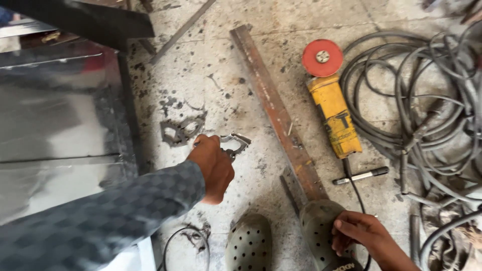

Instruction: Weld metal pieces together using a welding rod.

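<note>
Steel scrollwork piece (235, 144) sits pinched in the left hand (213, 168), its grip closed round it just above the floor (221, 75), beside a second cutout (181, 129). Right hand (364, 233) rests loosely curled on a clog (321, 231). Judged: pick-up step; lifting it needs a firm, level hold.

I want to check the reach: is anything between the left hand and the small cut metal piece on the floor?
Nothing visible. The left hand already has its fingers on the cut metal piece, over the bare concrete floor. A second, similar ornament lies to the side, not in the way.
</note>
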